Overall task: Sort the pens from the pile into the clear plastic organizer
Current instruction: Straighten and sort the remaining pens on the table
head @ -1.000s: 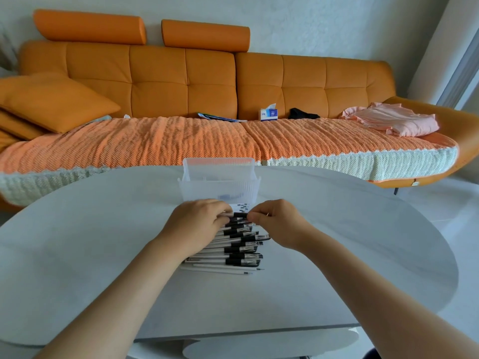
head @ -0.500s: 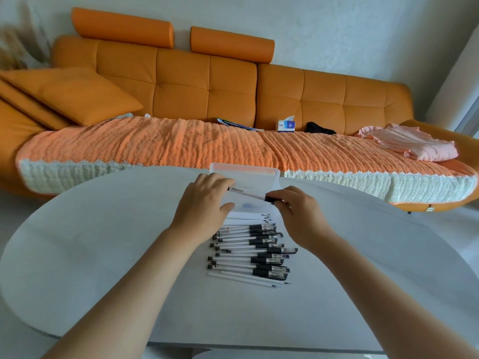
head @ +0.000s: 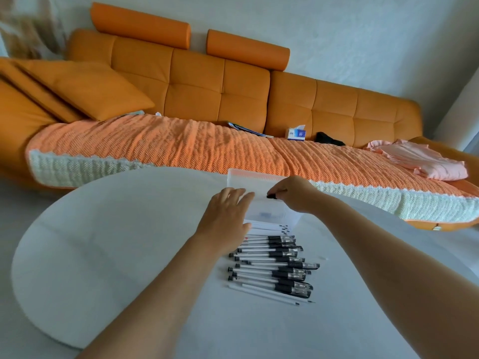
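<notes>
The right hand (head: 295, 195) pinches one pen (head: 271, 196) by its dark end, fingers curled round it, directly over the open top of the clear organizer (head: 248, 178). Most of the pen's barrel is hidden behind the hand, so I cannot tell how it is tilted. The left hand (head: 226, 216) lies with straight, relaxed fingers at the organizer's left near corner, holding nothing, and seems to steady the wall.

The step in hand looks to be dropping this pen into a compartment. To do it well, turn the pen upright, aim the lower tip inside one compartment and not across a divider, and let go only once the tip is below the rim. The organizer is light, so the left hand should press it down onto the surface (head: 103, 242) to stop it tipping.

The pile (head: 274, 265) lies on the near side of the organizer, its pens roughly parallel and most of the job undone. A printed sheet (head: 269, 225) lies between them.
</notes>
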`<move>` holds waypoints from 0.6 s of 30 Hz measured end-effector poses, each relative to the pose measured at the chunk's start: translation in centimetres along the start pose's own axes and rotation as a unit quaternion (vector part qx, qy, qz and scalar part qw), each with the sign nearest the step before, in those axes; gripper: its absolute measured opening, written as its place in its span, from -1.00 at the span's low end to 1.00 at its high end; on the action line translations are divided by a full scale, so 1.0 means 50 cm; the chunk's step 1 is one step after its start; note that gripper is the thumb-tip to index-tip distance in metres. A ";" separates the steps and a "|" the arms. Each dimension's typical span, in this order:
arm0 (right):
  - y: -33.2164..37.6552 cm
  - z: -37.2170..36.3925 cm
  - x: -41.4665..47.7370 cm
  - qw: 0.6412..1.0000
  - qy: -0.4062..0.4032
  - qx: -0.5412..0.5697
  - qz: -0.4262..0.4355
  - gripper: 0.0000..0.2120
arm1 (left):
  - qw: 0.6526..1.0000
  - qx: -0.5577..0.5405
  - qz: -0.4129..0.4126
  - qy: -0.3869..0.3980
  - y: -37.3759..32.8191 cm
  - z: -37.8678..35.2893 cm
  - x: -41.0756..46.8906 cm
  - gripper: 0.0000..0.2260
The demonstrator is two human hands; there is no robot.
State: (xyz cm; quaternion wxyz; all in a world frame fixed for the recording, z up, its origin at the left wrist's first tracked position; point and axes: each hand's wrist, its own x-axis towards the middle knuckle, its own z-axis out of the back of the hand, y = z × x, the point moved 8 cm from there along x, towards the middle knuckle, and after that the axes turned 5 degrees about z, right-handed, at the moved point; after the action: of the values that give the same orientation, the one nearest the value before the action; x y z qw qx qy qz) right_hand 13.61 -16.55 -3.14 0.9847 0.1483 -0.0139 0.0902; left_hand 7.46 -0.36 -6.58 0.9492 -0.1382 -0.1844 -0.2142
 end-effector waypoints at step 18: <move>0.005 0.047 -0.143 0.989 -0.125 -0.009 0.084 -0.72 | 0.998 -0.032 -0.034 -0.045 -0.054 0.026 -0.009 -0.52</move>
State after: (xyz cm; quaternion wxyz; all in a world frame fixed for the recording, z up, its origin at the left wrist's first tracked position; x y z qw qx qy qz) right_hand 6.53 -18.26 -1.22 0.9655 0.1479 -0.1505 0.1527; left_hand 5.46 -2.09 -5.13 0.9273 -0.1718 -0.2247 -0.2452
